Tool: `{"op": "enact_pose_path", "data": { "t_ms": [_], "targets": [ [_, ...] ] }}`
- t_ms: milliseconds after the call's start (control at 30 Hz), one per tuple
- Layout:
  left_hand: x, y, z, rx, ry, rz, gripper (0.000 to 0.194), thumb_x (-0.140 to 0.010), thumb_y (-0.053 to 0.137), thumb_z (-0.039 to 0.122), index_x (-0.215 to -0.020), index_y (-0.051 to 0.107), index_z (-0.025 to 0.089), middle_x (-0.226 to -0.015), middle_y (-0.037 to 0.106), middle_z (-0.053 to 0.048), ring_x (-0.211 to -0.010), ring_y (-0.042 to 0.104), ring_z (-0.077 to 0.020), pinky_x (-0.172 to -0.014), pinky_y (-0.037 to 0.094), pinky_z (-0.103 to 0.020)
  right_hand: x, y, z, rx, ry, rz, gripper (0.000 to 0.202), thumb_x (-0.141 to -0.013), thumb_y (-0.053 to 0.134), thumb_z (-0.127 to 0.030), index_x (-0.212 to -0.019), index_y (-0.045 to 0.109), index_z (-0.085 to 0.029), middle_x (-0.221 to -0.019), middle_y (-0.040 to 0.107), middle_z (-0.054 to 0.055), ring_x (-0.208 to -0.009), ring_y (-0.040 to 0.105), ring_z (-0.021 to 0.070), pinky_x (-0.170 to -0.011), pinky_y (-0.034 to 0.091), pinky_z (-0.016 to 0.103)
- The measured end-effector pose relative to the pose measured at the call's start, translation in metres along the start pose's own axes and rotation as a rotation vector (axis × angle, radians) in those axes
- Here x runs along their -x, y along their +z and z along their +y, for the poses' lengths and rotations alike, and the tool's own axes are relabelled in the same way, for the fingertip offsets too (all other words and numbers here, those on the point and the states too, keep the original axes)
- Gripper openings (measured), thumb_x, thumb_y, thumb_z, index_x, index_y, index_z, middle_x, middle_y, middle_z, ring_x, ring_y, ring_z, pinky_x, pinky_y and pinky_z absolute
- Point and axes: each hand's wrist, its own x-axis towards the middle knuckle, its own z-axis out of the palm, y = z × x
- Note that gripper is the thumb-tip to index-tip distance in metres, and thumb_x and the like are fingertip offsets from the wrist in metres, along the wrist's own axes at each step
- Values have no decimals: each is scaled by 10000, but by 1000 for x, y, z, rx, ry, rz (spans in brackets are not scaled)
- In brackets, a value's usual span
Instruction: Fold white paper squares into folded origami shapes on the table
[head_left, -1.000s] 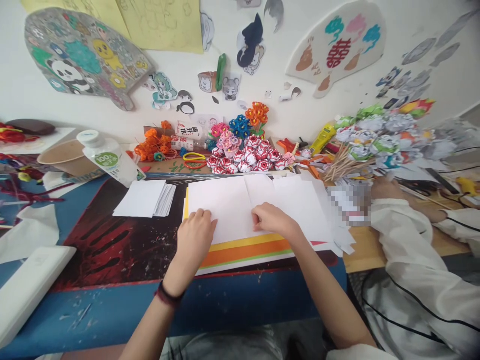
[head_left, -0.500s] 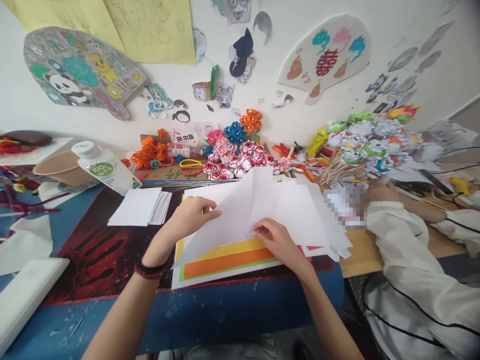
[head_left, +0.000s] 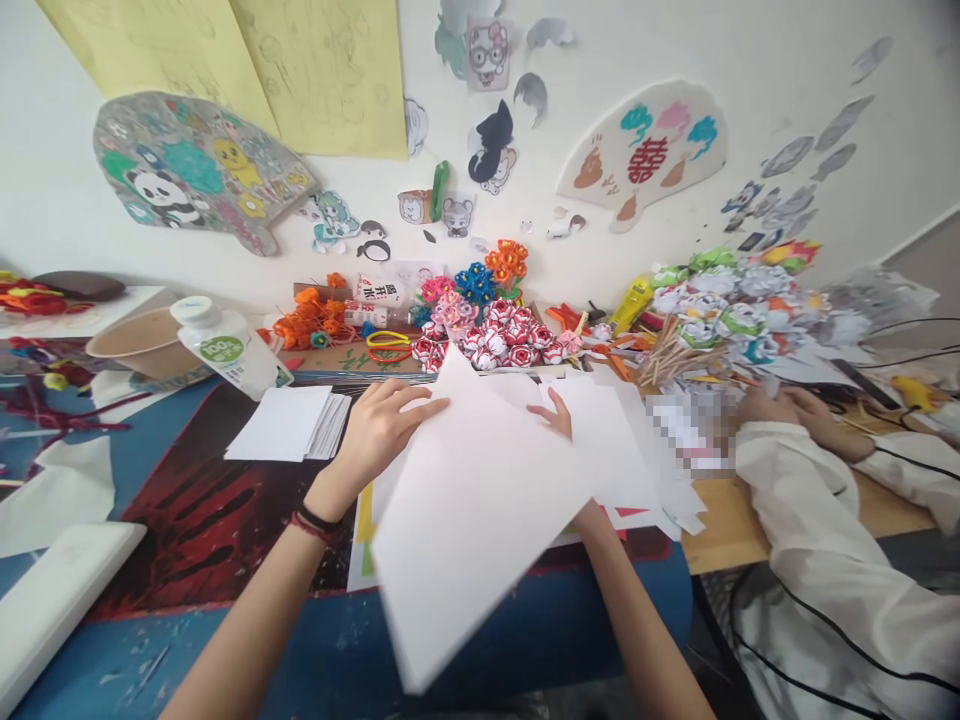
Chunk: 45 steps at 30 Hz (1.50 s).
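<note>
A white paper sheet (head_left: 480, 520) hangs tilted above a blue-covered worktop (head_left: 112, 650), its edge apparently pinched by a person's left hand (head_left: 386, 425). The right hand (head_left: 556, 415) shows spread fingers past the far edge; the paper covers the rest, so its grip cannot be told. The sheet looks light, limp and quick to crease, likely best taken by opposite edges. Count: one raised sheet, one stack of white squares (head_left: 279, 422), one white bottle (head_left: 232, 350), and two fan-shaped panels (head_left: 649, 150) on the wall.
</note>
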Motion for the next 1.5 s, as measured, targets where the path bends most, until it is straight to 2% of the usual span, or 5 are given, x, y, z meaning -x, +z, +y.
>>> {"op": "enact_pose_path", "data": {
  "t_ms": [233,400,700,1033,1500],
  "targets": [
    [35,23,-9,-21,43,-331,618,-889,355,67,-1452,355,323,-1495,410,-32,-1373,358,-205,-1045,315,-386,6,-2,0,147,-458,-165,461,-922,488,-182,-1361,498,-322,-1489,413,28,-1411,305,207,-1142,300,445],
    [44,19,-1,104,-318,-263,307,-938,409,298,-1126,641,226,-1078,695,-84,-1010,609,-228,-824,437,-339,11,7,4,120,-490,-233,475,-924,374,-75,-1320,552,-266,-1419,504,33,-1364,387,181,-1122,357,413],
    [21,28,21,474,-607,-392,209,-827,555,367,-731,599,186,-696,636,-8,-640,562,-154,-594,374,-252,13,15,0,184,-469,-138,502,-903,347,-39,-1325,548,-223,-1437,480,53,-1374,364,208,-1119,360,446],
    [-38,47,0,319,-459,-150,193,-875,521,270,-999,633,173,-1019,687,-66,-822,621,-193,-769,447,-314,-4,14,4,212,-396,-105,667,-815,317,42,-1421,429,-214,-1514,367,44,-1432,253,195,-1157,288,450],
    [53,22,20,63,48,-359,505,-900,559,403,-1363,463,224,-1425,496,-93,-1298,473,-256,-1029,380,-425,-35,25,22,121,-280,-110,713,-728,287,81,-1352,494,-195,-1407,516,49,-1363,392,165,-1158,286,441]
  ]
}}
